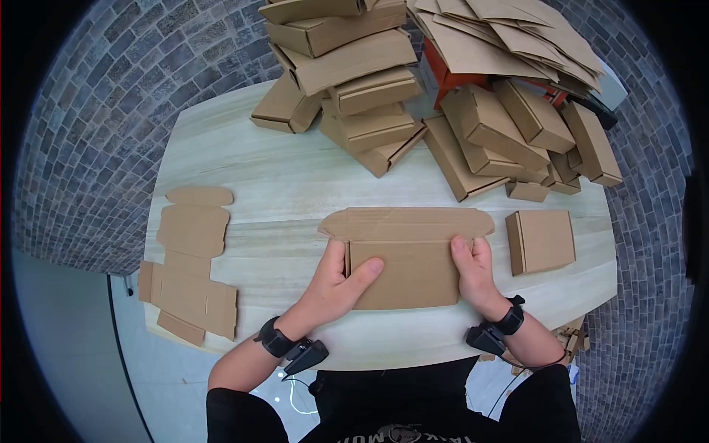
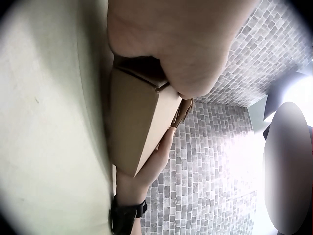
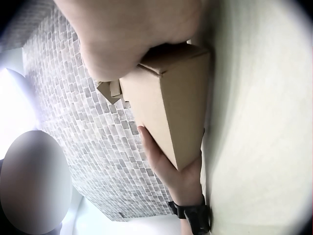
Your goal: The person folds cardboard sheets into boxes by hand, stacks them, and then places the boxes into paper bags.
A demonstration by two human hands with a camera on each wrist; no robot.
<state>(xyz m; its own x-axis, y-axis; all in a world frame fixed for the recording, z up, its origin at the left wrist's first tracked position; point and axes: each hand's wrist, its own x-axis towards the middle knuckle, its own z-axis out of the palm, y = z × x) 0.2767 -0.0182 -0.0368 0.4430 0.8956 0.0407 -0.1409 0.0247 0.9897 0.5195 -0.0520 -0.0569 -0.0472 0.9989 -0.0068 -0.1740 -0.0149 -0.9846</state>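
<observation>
A brown cardboard box (image 1: pixel 410 277) lies on the table in front of the person, its lid panel over the top. The lid's long flap (image 1: pixel 406 221), with rounded ends, sticks out on the far side. The left hand (image 1: pixel 332 284) grips the box's left end, its thumb on the top panel. At the other end, the right hand (image 1: pixel 475 277) holds the box with its thumb near the flap's crease. In the left wrist view, a box side wall (image 2: pixel 134 117) faces the camera, and the left fingertips are hidden. The right wrist view shows the same wall (image 3: pixel 186 107) from the other end.
A flat unfolded cardboard blank (image 1: pixel 192 284) lies at the left of the table (image 1: pixel 273 184). One folded box (image 1: pixel 543 240) stands to the right. Stacked boxes (image 1: pixel 369 96) and piled boxes (image 1: pixel 502 133) fill the back, beside flat cardboard sheets (image 1: pixel 509 37) on a red support (image 1: pixel 443 77).
</observation>
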